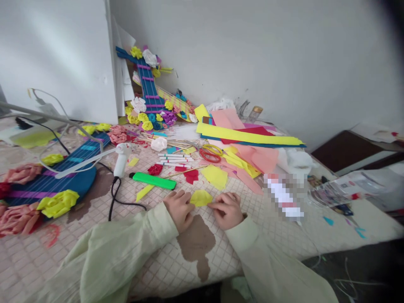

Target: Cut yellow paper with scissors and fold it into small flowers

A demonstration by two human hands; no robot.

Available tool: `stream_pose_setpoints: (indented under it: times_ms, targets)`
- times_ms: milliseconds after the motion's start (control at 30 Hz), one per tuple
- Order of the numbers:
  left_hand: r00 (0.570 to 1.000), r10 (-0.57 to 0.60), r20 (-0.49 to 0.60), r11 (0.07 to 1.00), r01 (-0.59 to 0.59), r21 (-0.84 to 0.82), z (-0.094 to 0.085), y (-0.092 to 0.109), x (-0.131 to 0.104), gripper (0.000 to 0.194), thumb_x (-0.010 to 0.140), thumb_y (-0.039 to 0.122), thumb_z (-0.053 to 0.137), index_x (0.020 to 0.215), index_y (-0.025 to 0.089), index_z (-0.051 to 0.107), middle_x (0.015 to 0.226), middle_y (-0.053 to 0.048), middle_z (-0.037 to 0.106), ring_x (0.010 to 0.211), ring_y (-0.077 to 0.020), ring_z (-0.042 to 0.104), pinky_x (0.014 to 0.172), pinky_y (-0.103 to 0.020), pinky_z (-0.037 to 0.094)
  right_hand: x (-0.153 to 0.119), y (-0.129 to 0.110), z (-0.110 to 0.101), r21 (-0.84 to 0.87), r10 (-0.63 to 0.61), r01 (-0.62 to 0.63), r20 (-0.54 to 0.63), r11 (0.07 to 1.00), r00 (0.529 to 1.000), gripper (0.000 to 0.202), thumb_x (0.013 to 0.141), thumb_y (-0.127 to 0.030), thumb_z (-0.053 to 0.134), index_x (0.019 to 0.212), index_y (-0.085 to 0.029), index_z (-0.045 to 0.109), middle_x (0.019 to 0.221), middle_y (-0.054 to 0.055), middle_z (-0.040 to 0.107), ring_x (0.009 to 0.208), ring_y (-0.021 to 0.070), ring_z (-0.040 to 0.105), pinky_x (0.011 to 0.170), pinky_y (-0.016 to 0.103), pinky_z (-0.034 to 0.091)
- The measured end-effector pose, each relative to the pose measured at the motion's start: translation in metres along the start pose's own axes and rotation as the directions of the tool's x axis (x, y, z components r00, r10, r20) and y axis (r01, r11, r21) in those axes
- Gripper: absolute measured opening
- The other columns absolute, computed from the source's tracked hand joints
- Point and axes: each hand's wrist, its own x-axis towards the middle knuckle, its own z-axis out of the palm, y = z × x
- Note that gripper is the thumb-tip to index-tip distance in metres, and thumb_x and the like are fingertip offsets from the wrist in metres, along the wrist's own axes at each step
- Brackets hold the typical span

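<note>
A small yellow crepe paper piece (201, 198) lies between my two hands, just above the table's checked cloth. My left hand (179, 209) is closed on its left edge, fingers curled. At its right edge my right hand (226, 209) pinches the paper between thumb and fingertips. Behind it are more yellow paper pieces (215, 176) and scraps of red paper (190, 174). A green cutter (154, 181) lies beyond my left hand, touching neither hand.
On the left are a white glue gun (121, 160) with a black cord and a blue paper guitar (69, 176) with paper flowers. Scissors (210, 153), markers (175, 160) and long paper strips (249, 134) lie farther back. A power strip (284, 197) sits right.
</note>
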Motion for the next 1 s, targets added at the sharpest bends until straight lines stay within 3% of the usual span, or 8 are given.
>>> stream_pose_setpoints:
  times_ms: [267, 367, 500, 567, 667, 833, 1000]
  targets:
    - [1.0, -0.017, -0.026, 0.999, 0.016, -0.037, 0.002, -0.001, -0.003, 0.019, 0.056, 0.013, 0.048, 0.066, 0.02, 0.063, 0.067, -0.004, 0.05, 0.066, -0.0163, 0.044, 0.058, -0.029, 0.033, -0.002, 0.009, -0.001, 0.099, 0.044, -0.042, -0.014, 0.994, 0.999, 0.02, 0.062, -0.009, 0.052, 0.066, -0.021, 0.067, 0.062, 0.002, 0.053, 0.064, 0.0142, 0.048, 0.062, 0.029, 0.037]
    - [0.999, -0.01, -0.047, 0.998, 0.007, -0.063, 0.004, -0.002, -0.003, 0.02, 0.056, 0.013, 0.047, 0.066, 0.02, 0.062, 0.066, -0.004, 0.049, 0.065, -0.0159, 0.045, 0.057, -0.028, 0.034, 0.01, 0.007, -0.01, 0.216, 0.108, -0.103, -0.014, 0.971, 0.994, 0.019, 0.068, -0.012, 0.049, 0.076, -0.018, 0.065, 0.07, 0.004, 0.056, 0.068, 0.0147, 0.051, 0.063, 0.028, 0.042]
    - [0.996, 0.014, -0.092, 0.995, -0.023, -0.101, 0.008, -0.005, -0.003, 0.019, 0.057, 0.012, 0.045, 0.066, 0.019, 0.061, 0.065, -0.003, 0.049, 0.064, -0.0151, 0.046, 0.058, -0.027, 0.036, 0.043, -0.001, -0.015, 0.29, 0.025, -0.071, 0.157, 0.954, 0.987, 0.021, 0.073, -0.017, 0.048, 0.089, -0.019, 0.061, 0.086, 0.006, 0.061, 0.083, 0.016, 0.054, 0.076, 0.03, 0.042]
    - [0.994, 0.021, -0.111, 0.99, -0.036, -0.134, 0.01, -0.006, -0.003, 0.019, 0.058, 0.012, 0.045, 0.067, 0.019, 0.061, 0.065, -0.003, 0.049, 0.064, -0.0149, 0.046, 0.059, -0.027, 0.038, 0.06, -0.005, -0.011, 0.261, -0.033, -0.048, 0.299, 0.964, 0.954, 0.023, 0.072, -0.019, 0.05, 0.092, -0.019, 0.061, 0.09, 0.006, 0.062, 0.086, 0.0169, 0.054, 0.078, 0.031, 0.04]
    - [0.986, 0.006, -0.165, 0.981, -0.038, -0.192, 0.01, -0.01, 0.0, 0.021, 0.062, 0.013, 0.044, 0.071, 0.018, 0.062, 0.065, -0.003, 0.05, 0.063, -0.0141, 0.048, 0.06, -0.026, 0.04, 0.076, -0.011, 0.0, 0.181, 0.01, -0.106, 0.461, 0.978, 0.887, 0.024, 0.065, -0.021, 0.058, 0.089, -0.019, 0.063, 0.084, 0.006, 0.063, 0.081, 0.0188, 0.055, 0.077, 0.035, 0.038]
    - [0.955, -0.088, -0.282, 0.96, 0.005, -0.28, 0.002, -0.014, 0.004, 0.023, 0.068, 0.013, 0.041, 0.077, 0.016, 0.062, 0.062, -0.003, 0.05, 0.055, -0.0113, 0.046, 0.055, -0.024, 0.04, 0.081, -0.013, 0.009, 0.19, 0.096, -0.224, 0.52, 0.956, 0.849, 0.016, 0.054, -0.014, 0.063, 0.069, -0.019, 0.065, 0.061, 0.0, 0.06, 0.058, 0.0143, 0.052, 0.064, 0.032, 0.039]
    - [0.934, -0.239, -0.265, 0.874, 0.088, -0.477, -0.007, -0.014, 0.005, 0.023, 0.069, 0.016, 0.043, 0.086, 0.015, 0.058, 0.07, -0.003, 0.052, 0.052, -0.0084, 0.045, 0.052, -0.022, 0.043, 0.079, -0.008, 0.003, 0.323, 0.121, -0.337, 0.538, 0.884, 0.834, 0.007, 0.059, -0.017, 0.058, 0.066, -0.016, 0.061, 0.055, -0.002, 0.056, 0.05, 0.0093, 0.048, 0.051, 0.022, 0.039]
